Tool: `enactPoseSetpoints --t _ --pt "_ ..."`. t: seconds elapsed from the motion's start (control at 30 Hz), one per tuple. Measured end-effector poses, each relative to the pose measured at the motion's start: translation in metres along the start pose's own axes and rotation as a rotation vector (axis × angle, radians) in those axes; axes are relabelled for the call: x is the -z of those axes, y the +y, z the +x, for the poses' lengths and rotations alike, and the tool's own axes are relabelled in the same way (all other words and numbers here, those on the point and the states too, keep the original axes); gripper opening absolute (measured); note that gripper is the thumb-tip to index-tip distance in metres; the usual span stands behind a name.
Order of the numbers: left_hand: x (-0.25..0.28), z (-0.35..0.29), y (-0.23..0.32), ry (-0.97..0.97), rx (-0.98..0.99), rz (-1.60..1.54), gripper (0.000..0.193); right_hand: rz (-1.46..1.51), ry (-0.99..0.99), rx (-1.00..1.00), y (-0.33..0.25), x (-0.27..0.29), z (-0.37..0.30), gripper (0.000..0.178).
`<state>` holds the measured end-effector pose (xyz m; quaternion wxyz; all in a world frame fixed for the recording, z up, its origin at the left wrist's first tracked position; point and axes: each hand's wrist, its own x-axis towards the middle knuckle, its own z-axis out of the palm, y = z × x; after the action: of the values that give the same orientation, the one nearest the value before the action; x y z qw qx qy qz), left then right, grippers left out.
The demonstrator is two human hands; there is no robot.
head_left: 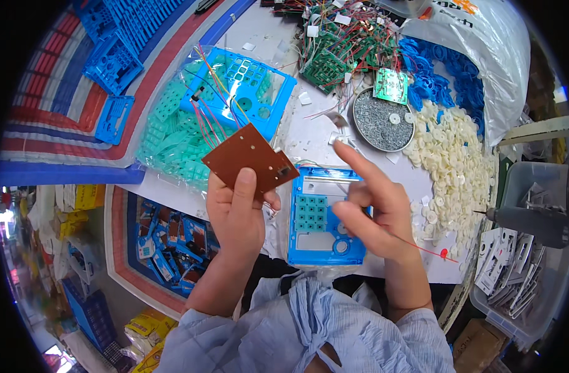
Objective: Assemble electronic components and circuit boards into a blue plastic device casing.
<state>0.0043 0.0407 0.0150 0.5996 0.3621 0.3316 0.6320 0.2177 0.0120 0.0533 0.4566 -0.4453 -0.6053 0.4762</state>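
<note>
My left hand [237, 208] pinches a brown circuit board [250, 155], its bare side up, with thin coloured wires trailing from its far edge. Over the right side of a blue plastic case [327, 256] hovers my right hand [378, 214], index finger stretched out, thumb apart from it, the other fingers curled and partly hidden. Nothing shows between them. A teal rubber keypad [311, 213] lies inside the case, which rests on the table near my body. Beyond the left hand, another blue case [275, 93] sits on a clear bag of teal keypads [163, 140].
Wired green boards [325, 65] are heaped at the back. A round tin of screws [384, 133] stands right of centre, beside piles of cream discs [449, 171] and blue parts [427, 78]. A dark power screwdriver [530, 227] hangs at the right, above a clear bin [533, 314].
</note>
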Motion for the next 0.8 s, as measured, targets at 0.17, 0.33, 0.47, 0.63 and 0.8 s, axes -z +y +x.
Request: enactPoseSetpoints --t 0.17,0.33,0.47,0.63,0.8 --pt "-0.004 -0.005 -0.007 -0.049 -0.106 0.072 0.03 -0.053 -0.213 -0.112 -0.003 -0.011 0.016 0.06" --pt "-0.007 -0.002 0.015 -0.108 -0.029 0.067 0.033 0.219 -0.344 -0.254 -0.004 -0.006 0.008 0.049" --pt "0.01 0.003 0.017 -0.084 -0.105 0.254 0.031 0.338 -0.107 -0.422 -0.033 0.012 -0.023 0.044" --pt "0.026 -0.01 0.033 -0.229 0.105 0.258 0.029 0.432 0.061 -0.299 -0.017 0.049 -0.106 0.046" --pt "0.024 -0.039 0.051 -0.294 0.339 0.497 0.022 0.03 -0.145 -0.624 -0.009 0.118 -0.192 0.047"
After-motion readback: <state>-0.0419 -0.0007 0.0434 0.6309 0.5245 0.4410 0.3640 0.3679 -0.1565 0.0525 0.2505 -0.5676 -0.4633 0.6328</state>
